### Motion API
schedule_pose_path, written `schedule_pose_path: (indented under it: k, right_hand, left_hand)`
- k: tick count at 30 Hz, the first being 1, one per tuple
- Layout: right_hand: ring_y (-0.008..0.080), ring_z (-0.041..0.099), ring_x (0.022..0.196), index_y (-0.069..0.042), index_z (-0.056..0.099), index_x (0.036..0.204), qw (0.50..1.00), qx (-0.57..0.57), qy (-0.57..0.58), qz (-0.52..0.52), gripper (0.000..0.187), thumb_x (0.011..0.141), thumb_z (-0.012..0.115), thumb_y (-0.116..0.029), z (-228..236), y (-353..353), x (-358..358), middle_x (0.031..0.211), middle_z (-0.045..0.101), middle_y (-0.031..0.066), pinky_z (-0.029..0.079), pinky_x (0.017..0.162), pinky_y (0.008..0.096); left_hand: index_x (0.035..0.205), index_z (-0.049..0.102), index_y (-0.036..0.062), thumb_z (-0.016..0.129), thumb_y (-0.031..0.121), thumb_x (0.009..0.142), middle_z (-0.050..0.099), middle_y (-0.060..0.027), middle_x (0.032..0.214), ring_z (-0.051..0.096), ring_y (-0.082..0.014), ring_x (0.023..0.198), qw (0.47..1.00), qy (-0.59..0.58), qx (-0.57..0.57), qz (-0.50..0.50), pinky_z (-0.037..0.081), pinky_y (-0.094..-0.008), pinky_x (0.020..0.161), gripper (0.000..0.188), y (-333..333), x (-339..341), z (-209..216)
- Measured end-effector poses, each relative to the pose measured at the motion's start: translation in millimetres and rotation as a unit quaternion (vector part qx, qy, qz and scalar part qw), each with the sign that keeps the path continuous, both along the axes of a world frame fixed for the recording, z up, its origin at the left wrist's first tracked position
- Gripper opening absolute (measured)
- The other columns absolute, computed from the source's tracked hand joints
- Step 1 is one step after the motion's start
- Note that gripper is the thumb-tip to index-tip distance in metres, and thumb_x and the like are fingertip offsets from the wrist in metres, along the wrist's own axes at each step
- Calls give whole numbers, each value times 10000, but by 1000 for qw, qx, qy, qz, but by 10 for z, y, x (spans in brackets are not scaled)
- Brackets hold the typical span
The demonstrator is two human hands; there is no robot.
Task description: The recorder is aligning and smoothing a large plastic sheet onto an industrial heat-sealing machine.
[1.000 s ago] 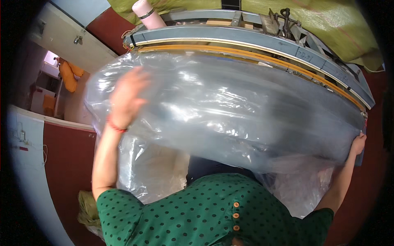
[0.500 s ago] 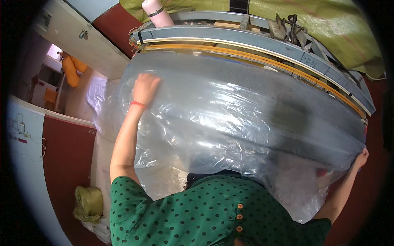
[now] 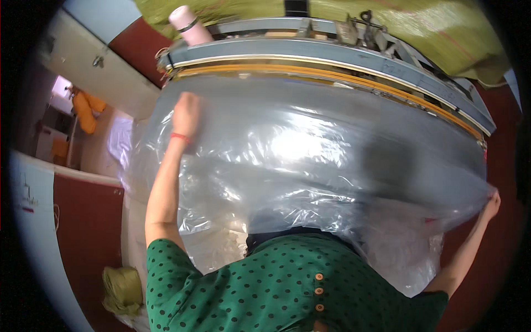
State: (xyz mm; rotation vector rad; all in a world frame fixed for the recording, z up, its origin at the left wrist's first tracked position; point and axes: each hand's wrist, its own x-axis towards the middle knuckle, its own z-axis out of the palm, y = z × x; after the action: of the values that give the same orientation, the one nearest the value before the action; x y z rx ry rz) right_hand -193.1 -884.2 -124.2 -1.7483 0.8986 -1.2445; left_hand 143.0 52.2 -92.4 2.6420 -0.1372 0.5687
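Note:
A large clear plastic sheet [image 3: 260,157] lies spread over a long grey surface in front of me, wrinkled and shiny toward my waist. My right hand [image 3: 491,205] pinches its right corner at the far right, and the plastic draws into taut folds there. On the left part of the sheet rests my left hand [image 3: 186,113], a red band around its wrist. Its fingers are curled in against the plastic, slightly blurred, with the tips hidden. The near part of the sheet hangs down around my body.
Behind the surface run orange strips [image 3: 298,69] and a grey metal beam [image 3: 310,48]. A pink bottle [image 3: 191,26] and a dark metal clamp [image 3: 366,32] stand along it, before a yellow-green tarp [image 3: 437,27]. A door [image 3: 108,55] stands left; a green sack [image 3: 123,290] lies lower left.
The view has shifted slightly, so the beam and bottle sit further left. My left hand has moved a little and looks more tightly curled. My right hand still grips the sheet's corner.

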Motion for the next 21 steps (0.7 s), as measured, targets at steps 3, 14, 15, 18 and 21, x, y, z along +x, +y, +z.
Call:
schedule_pose_path:
  k: [3,14,15,18,21]
  right_hand:
    - [180,565,803,-15,606,958,1000,17,-4,-4,309,846,409,-225,257,296,498,906,617,73,447,697,299]
    - [158,533,664,-21,557,844,997,-73,33,-12,210,820,533,-228,-376,689,2135,705,573,80,424,655,289]
    - [144,530,635,-8,558,831,997,-76,30,-13,197,807,560,-203,-373,685,2181,687,576,71,428,637,269]
    - [135,529,631,-2,553,799,999,-43,-7,-27,190,783,598,-186,-341,690,2233,678,573,47,429,633,257]
    - [125,535,620,-11,549,781,997,-48,-1,-68,176,751,631,-164,-309,711,2203,663,570,38,429,608,246]
  left_hand:
    - [870,510,23,433,194,853,550,-109,740,523,-221,619,995,-54,50,74,429,-323,576,188,105,159,215]
    - [712,507,55,491,168,835,412,49,581,356,-49,526,935,-150,-311,85,299,-201,474,167,811,1564,-744]
    - [712,507,55,491,168,835,412,49,581,356,-49,526,934,-150,-315,80,299,-201,474,167,850,1636,-765]
    - [759,532,35,533,177,819,449,40,607,381,-65,557,912,-73,-402,38,329,-212,511,154,852,1754,-720]
    - [690,523,51,562,168,795,486,28,630,411,-64,585,918,-113,-371,82,341,-210,535,163,733,1713,-686]
